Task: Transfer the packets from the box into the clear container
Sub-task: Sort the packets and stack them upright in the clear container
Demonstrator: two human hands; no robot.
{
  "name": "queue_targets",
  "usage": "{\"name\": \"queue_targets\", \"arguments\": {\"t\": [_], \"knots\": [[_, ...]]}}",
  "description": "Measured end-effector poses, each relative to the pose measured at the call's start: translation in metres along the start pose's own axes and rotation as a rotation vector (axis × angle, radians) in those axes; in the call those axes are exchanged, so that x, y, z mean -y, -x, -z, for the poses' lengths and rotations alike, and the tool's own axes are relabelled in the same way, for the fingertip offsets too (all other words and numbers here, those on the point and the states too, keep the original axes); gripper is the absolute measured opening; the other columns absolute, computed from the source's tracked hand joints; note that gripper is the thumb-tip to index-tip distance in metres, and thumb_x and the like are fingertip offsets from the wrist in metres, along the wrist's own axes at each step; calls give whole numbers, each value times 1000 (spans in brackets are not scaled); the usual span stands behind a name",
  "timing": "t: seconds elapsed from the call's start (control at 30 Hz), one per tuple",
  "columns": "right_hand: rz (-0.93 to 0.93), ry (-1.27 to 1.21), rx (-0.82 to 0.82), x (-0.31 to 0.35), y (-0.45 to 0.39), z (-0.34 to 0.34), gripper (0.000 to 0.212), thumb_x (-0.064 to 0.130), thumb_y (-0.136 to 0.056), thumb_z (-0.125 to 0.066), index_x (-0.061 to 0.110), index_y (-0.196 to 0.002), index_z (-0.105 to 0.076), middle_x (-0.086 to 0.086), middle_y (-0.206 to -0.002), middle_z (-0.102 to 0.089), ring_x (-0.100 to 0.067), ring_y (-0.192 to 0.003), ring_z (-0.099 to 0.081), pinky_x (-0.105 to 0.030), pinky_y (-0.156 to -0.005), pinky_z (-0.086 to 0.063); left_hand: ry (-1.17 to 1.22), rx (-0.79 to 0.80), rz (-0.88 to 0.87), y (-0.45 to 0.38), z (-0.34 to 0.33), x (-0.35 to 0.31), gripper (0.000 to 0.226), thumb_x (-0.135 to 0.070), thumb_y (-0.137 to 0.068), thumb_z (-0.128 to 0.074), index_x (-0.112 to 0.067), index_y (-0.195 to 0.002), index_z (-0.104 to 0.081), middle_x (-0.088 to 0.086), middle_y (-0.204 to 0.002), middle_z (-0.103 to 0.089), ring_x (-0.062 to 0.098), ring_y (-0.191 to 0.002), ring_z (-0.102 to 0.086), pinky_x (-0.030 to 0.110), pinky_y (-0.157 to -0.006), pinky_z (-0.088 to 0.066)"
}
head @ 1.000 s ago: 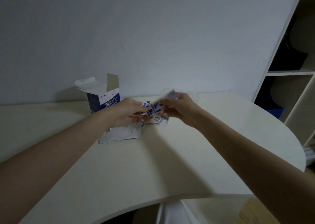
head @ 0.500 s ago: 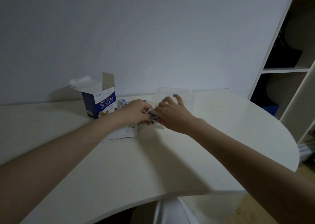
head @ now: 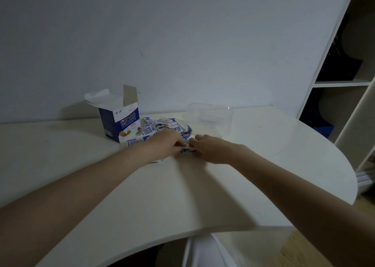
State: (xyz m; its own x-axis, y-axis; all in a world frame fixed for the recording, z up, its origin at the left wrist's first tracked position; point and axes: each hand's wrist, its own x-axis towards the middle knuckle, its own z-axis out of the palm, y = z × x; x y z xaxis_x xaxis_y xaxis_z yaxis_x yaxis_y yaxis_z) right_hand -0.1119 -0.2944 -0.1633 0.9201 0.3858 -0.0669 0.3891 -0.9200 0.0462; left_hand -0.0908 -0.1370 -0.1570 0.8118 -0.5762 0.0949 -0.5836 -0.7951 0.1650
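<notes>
A blue-and-white box (head: pixel 121 122) stands upright on the white table (head: pixel 182 195) with its top flaps open. Several small blue-and-white packets (head: pixel 162 125) lie in a loose heap on the table to its right. Behind and to the right of the heap stands the clear container (head: pixel 211 117). My left hand (head: pixel 165 145) and my right hand (head: pixel 209 150) meet at the near edge of the heap, fingers curled around a few packets between them. What the container holds cannot be told.
A folded white leaflet (head: pixel 134 142) lies partly under my left wrist in front of the box. A white shelf unit (head: pixel 345 88) with dark items stands at the right. The wall runs right behind the box and container.
Both hands have come down from above the heap to the table at its near edge. The container, partly hidden by my right hand a second ago, now shows in full.
</notes>
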Motion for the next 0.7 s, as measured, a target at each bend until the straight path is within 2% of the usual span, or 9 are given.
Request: {"name": "queue_targets", "arguments": {"t": [0.13,0.23,0.3,0.37,0.43,0.5,0.57,0.63,0.7], "knots": [[-39,-76,-62,3,-7,2,34,11,-95,-36,10,-129,-42,-19,-118,-56,-35,-106,-57,-38,-80,-45,35,-120,32,5,7,7,22,-14,-90,-54,-12,-104,-70,9,-100,-64,20,-91,-58,25,-71,-38],[-136,-440,-136,-1,-14,12,15,-2,-88,-37,9,-93,-46,-24,-96,-62,-30,-64,-59,-30,-53,-44,65,-173,100,15,27,29,22,-16,-90,-56,-13,-109,-67,6,-113,-60,18,-96,-56,27,-81,-42],[-170,-649,-195,1,-18,18,13,1,-92,-31,10,-85,-38,-17,-81,-59,-21,-45,-44,-19,-38,-34,18,-25,146,24,39,49,31,-23,-87,-62,-16,-118,-61,5,-120,-55,17,-99,-52,21,-78,-39],[-184,-785,-216,10,-22,22,6,9,-96,-31,9,-92,-35,-10,-72,-54,-17,-43,-40,-15,-33,-29,29,168,207,35,42,62,52,-30,-82,-69,-18,-129,-50,2,-126,-49,17,-109,-50,16,-73,-39],[-164,-856,-218,23,-25,24,9,15,-96,-35,9,-90,-36,-8,-69,-55,-18,-43,-42,-15,-33,-30,57,229,247,42,35,68,59,-32,-79,-72,-20,-131,-45,-3,-116,-50,12,-98,-49,15,-69,-38],[-98,-849,-186,37,-29,24,17,18,-95,-36,11,-80,-40,-17,-76,-64,-24,-49,-51,-20,-39,-36,63,147,256,45,24,71,44,-28,-79,-72,-21,-118,-53,-8,-94,-50,9,-83,-48,15,-62,-37],[-31,-836,-128,47,-34,22,25,17,-95,-36,11,-71,-43,-28,-87,-66,-30,-61,-59,-28,-47,-41,49,25,228,43,19,73,15,-23,-79,-69,-21,-82,-55,-7,-74,-48,10,-68,-45,19,-54,-32],[-28,-842,-103,53,-34,23,27,14,-96,-35,10,-70,-43,-26,-87,-64,-31,-67,-61,-32,-53,-46,30,-40,216,40,23,76,30,-18,-79,-65,-16,-61,-41,-2,-59,-38,11,-55,-33,23,-48,-20],[-55,-881,-130,52,-34,25,27,12,-96,-33,7,-72,-43,-21,-87,-62,-31,-65,-60,-33,-55,-48,5,-90,230,37,31,78,40,-15,-81,-63,-13,-56,-32,1,-55,-29,13,-51,-26,26,-48,-14]]}}
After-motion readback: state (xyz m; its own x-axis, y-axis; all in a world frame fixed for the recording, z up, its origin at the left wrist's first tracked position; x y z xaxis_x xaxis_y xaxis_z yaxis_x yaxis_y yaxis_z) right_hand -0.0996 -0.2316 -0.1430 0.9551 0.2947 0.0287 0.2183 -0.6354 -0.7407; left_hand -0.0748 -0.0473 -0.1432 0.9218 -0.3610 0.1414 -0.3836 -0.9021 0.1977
